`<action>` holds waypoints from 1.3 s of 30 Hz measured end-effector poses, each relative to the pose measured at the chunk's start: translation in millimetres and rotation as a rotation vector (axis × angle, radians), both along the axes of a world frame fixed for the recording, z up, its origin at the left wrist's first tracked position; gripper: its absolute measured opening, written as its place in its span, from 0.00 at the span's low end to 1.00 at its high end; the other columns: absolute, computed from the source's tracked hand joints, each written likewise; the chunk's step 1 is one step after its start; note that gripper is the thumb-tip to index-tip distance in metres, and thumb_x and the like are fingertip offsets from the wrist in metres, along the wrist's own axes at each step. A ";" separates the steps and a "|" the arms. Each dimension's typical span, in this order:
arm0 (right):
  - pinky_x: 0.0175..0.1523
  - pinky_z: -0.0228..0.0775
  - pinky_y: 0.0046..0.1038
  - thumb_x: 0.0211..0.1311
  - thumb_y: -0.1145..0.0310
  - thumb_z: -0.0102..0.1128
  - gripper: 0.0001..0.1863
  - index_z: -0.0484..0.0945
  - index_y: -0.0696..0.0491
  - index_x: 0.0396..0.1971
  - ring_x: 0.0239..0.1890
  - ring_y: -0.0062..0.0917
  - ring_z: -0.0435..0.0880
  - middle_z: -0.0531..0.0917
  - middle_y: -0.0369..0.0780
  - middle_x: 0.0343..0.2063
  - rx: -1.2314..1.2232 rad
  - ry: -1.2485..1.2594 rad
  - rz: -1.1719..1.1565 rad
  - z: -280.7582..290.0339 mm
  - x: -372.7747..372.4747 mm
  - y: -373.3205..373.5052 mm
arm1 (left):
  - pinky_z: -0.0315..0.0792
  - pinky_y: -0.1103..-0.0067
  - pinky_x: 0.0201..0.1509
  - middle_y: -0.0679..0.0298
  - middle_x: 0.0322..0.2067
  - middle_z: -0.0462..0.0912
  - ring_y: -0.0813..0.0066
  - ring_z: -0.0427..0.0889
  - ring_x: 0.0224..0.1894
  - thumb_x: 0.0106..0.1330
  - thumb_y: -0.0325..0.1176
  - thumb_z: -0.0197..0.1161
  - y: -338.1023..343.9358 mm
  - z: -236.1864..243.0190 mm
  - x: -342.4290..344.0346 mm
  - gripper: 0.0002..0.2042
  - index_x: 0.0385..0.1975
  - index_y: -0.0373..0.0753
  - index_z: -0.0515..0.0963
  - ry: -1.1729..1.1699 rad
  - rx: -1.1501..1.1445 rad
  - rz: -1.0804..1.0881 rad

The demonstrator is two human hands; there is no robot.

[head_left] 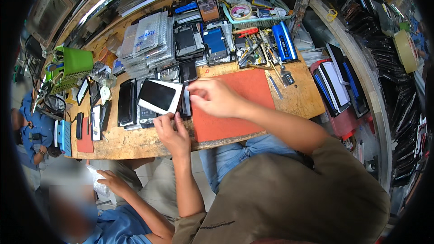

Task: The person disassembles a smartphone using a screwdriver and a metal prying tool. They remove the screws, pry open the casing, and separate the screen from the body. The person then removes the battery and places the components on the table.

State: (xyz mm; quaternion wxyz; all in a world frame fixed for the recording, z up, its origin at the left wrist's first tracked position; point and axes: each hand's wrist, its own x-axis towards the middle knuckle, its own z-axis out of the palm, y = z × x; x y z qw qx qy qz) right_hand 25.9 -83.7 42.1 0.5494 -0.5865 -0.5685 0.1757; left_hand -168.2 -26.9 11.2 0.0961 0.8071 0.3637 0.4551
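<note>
You hold a white-framed phone screen [159, 96] with a dark glass face, tilted above the near-left part of the wooden tabletop [135, 142]. Your left hand [172, 131] grips its near right corner between thumb and fingers, and your right hand [214, 97] pinches its far right corner, fingers closed on the edge. Just right of the screen lies an orange-red mat [235, 108], under your right hand. Left of the screen a row of dark phones [126, 101] lies flat on the tabletop. Farther back sit stacks of clear plastic packets [147, 40], opened phone bodies [201, 40], and an upright phone with a lit screen [207, 4]. Far right of these, a teal basket [253, 11] holds tape rolls, with hand tools [257, 49] near it. At the near left, another person's hand [110, 181] rests below the tabletop edge.
</note>
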 end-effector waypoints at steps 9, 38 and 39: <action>0.35 0.77 0.27 0.70 0.73 0.62 0.07 0.84 0.61 0.40 0.29 0.19 0.85 0.87 0.40 0.31 -0.283 0.017 -0.217 -20.5 75.3 -79.1 | 0.72 0.62 0.45 0.51 0.37 0.76 0.50 0.78 0.40 0.72 0.25 0.65 39.5 6.2 -27.9 0.05 0.39 0.30 0.77 0.008 0.100 0.105; 0.58 0.78 0.40 0.57 0.56 0.73 0.34 0.78 0.59 0.59 0.53 0.45 0.86 0.88 0.50 0.48 -0.049 -0.436 -0.549 17.8 244.5 146.2 | 0.71 0.67 0.43 0.57 0.33 0.80 0.60 0.79 0.37 0.68 0.24 0.63 0.6 -33.1 -42.5 0.02 0.35 0.33 0.81 -0.102 0.003 0.217; 0.57 0.79 0.40 0.55 0.56 0.74 0.34 0.77 0.60 0.58 0.50 0.44 0.87 0.88 0.49 0.46 -0.076 -0.395 -0.567 14.6 248.3 154.6 | 0.71 0.67 0.43 0.57 0.32 0.79 0.60 0.79 0.37 0.68 0.24 0.63 1.4 -33.4 -43.0 0.02 0.35 0.33 0.81 -0.094 -0.011 0.212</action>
